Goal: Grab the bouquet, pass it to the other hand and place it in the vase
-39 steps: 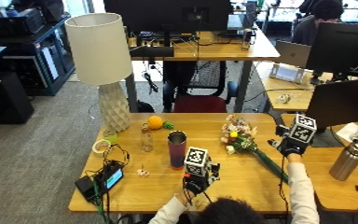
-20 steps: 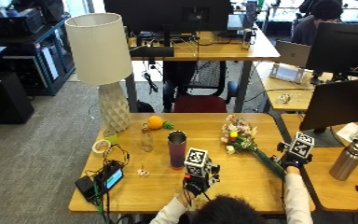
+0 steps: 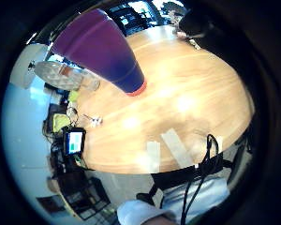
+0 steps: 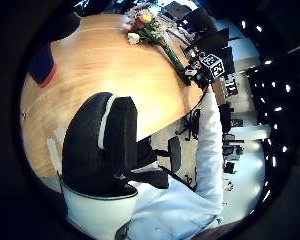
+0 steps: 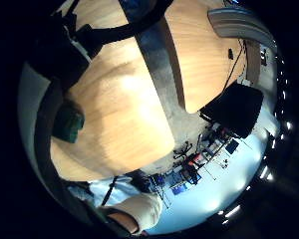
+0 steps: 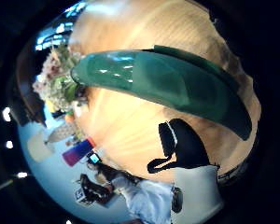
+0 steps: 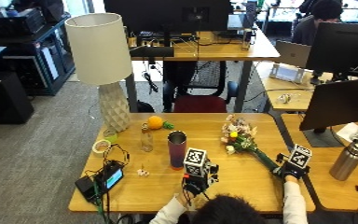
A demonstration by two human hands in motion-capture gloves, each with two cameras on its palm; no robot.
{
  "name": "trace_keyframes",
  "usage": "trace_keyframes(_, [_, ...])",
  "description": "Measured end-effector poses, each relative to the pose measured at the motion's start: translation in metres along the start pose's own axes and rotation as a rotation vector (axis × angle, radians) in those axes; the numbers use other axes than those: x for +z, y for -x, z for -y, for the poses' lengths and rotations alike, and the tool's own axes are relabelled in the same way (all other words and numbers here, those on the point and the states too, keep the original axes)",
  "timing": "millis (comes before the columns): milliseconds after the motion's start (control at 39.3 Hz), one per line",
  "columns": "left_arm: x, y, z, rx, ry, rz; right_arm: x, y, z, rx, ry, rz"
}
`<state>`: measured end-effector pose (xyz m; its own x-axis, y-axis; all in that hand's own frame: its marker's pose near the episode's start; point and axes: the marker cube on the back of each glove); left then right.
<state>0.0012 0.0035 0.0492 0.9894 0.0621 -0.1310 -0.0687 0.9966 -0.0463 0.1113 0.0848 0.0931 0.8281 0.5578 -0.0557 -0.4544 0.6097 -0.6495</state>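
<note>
- The right hand [image 7: 289,170] in its black glove is at the green-wrapped stem end of the bouquet of mixed pale, yellow and red flowers [image 7: 241,139], at the table's right edge. The right thumb side palm view shows the green wrap [image 6: 168,88] filling the space just before the palm, with a black-gloved thumb [image 6: 184,144] beside it. Whether the fingers are curled round the stems I cannot tell.
- The bouquet lies flat on the light wooden table [image 7: 154,186], blooms toward 11 o'clock from the right hand, stems running to 5 o'clock.
- The left hand [image 7: 196,179], also in a black glove, sits above the table near its front edge. It holds nothing. How far its fingers are spread I cannot tell.
- The tall purple metal vase with the open silver rim [image 7: 177,149] stands upright at about 11 o'clock from the left hand, near it but apart. Nothing shows inside it.
- A small clear glass bottle [image 7: 146,138] stands at 9 o'clock of the vase, with an orange [image 7: 155,122] at 12 o'clock behind it.
</note>
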Motion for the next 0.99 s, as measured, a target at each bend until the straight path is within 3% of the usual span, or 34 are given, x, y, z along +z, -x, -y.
trace_keyframes(51, [0.001, 0.0, 0.001, 0.0, -0.002, -0.001, 0.004, 0.0, -0.003, 0.005, 0.034, -0.004])
trace_keyframes(102, [0.002, -0.003, 0.003, 0.001, -0.007, -0.009, 0.004, 0.001, 0.001, -0.008, -0.011, -0.017])
trace_keyframes(229, [-0.001, -0.008, -0.001, 0.006, 0.013, -0.007, -0.005, -0.005, 0.023, 0.125, -0.258, -0.062])
trace_keyframes(331, [0.0, -0.01, -0.001, 0.007, 0.023, -0.021, -0.017, -0.002, 0.036, 0.114, -0.441, -0.083])
trace_keyframes(610, [0.0, -0.003, 0.003, -0.012, 0.035, -0.021, -0.006, 0.015, 0.018, -0.018, -0.225, -0.117])
trace_keyframes(687, [0.002, -0.001, 0.005, -0.017, 0.047, -0.015, -0.004, 0.01, 0.018, 0.032, -0.155, -0.087])
trace_keyframes(763, [0.003, 0.002, 0.008, -0.023, 0.057, -0.008, -0.003, 0.011, 0.017, -0.044, -0.115, -0.035])
trace_keyframes(941, [0.0, 0.004, 0.01, -0.03, 0.062, -0.044, -0.022, 0.008, 0.028, -0.006, -0.6, -0.042])
trace_keyframes(992, [0.001, 0.005, 0.011, -0.031, 0.071, -0.052, -0.023, 0.01, 0.027, -0.008, -0.664, -0.041])
